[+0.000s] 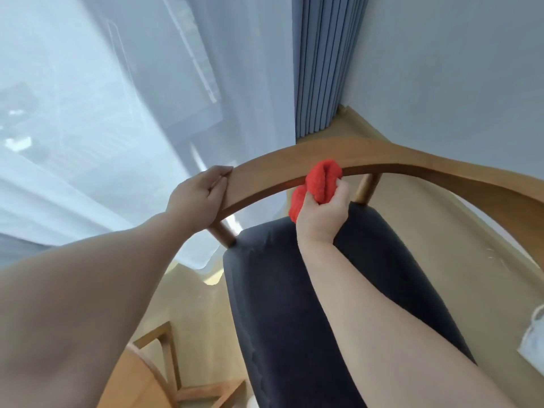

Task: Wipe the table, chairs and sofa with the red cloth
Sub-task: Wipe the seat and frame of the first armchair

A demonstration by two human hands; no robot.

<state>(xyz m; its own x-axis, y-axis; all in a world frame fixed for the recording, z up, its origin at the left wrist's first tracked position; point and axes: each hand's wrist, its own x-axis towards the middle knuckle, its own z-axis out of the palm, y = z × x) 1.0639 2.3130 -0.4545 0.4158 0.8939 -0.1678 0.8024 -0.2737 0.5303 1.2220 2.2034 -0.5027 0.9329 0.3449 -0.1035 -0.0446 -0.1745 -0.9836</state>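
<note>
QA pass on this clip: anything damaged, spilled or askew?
Nothing stands out. Left hand steadies the chair's curved wooden rail; right hand presses the red cloth against it. Seat cushion looks intact.

A chair (309, 290) stands in the middle, its curved back rail (412, 169) arching across above the seat (279, 304) — two posts join rail to seat. The left hand (198, 198) grips the rail's left end; the right hand (322, 213), further right along it, presses a cloth (321, 179) against the rail's near edge, part of the cloth hanging below. Behind the chair a sheer curtain (117, 113) fills the left, with a pleated curtain (323, 63) just to its right and a wall (456, 69) beyond that. A table's edge (138, 384) sits at lower left — beside the seat.
</note>
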